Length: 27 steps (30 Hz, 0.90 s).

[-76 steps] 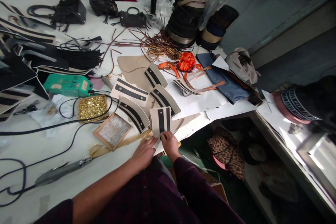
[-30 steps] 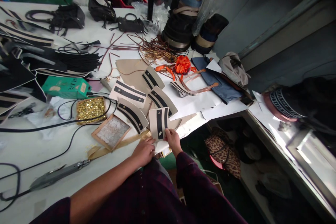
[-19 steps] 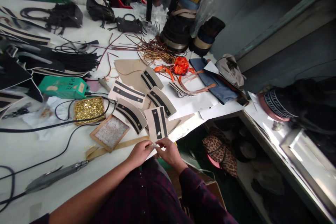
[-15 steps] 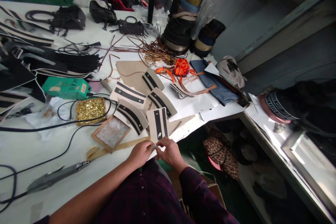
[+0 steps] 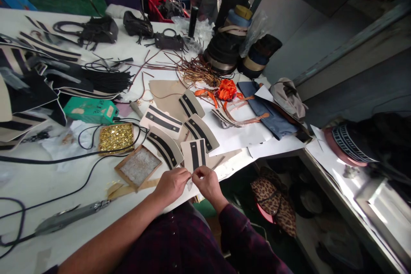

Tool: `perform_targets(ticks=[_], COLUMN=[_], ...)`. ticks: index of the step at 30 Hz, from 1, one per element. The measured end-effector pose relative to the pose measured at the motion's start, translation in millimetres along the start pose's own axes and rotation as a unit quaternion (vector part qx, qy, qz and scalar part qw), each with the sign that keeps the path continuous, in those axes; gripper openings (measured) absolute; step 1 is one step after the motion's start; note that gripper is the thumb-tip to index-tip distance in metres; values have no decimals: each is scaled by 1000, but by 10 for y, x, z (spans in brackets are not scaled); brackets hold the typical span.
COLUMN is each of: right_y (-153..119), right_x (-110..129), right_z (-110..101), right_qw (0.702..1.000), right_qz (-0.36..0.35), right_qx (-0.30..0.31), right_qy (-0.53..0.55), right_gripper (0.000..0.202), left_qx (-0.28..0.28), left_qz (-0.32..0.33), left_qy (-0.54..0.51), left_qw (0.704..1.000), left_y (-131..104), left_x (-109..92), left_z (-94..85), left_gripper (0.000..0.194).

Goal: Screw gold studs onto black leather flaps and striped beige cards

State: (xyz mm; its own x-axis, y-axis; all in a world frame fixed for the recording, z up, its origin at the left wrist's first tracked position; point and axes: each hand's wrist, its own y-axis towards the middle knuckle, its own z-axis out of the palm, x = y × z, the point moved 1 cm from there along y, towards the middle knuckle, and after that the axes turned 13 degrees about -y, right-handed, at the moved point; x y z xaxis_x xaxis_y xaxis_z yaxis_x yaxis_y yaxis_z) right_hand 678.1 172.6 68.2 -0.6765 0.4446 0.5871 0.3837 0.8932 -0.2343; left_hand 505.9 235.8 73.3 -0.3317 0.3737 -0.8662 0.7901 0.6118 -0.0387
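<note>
My left hand and my right hand meet at the table's front edge, both with fingers pinched together. What lies between the fingertips is too small to make out. Just beyond them lies a beige piece with black stripes, its near end close to my fingers. Several similar striped pieces fan out behind it, among them a curved one on the left and another on the right. A box of clear bits and a box of gold bits stand left of my hands.
A grey corded tool lies at the front left, its black cables crossing the table. Farther back are a green box, brown cords, an orange bundle and stacked black rolls.
The view has shifted, so the table's things appear lower and slightly to the right. My hands remain together, with the fingers pinched closer; a pale bit seen on the nearest striped piece no longer shows.
</note>
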Motion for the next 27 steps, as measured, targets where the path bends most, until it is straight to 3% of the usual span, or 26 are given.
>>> perform_targets(ticks=[4,7,8,11,15,20,27], right_y=[298,538,610,786,915,962,949], right_x=[-98,-135,-136,-123,-122,-152,-78], right_z=[-15,-23,-15,38,129,185,221], right_qw=[995,993,993,993,993,993,991], right_qz=[66,36,26,16,12,13,33], right_qx=[-39,-46,-43,-38,-41,-55,-58], right_qy=[67,103,107,108,107,101,119], right_gripper=[19,24,25,24,22,22,22], left_qx=[-42,-122,-123,-42,45,75,76], left_qz=[48,31,27,10,-29,-53,-90], left_qy=[11,44,54,56,31,-3,-41], left_qw=[998,991,991,997,998,996,992], left_y=[210,509,626,964,1267,1404,1394], left_x=[-159,-101,-48,153,362,454,457], left_z=[-212,-405,-458,-540,-510,-486,-552], left_gripper=[29,25,25,23,20,19,20])
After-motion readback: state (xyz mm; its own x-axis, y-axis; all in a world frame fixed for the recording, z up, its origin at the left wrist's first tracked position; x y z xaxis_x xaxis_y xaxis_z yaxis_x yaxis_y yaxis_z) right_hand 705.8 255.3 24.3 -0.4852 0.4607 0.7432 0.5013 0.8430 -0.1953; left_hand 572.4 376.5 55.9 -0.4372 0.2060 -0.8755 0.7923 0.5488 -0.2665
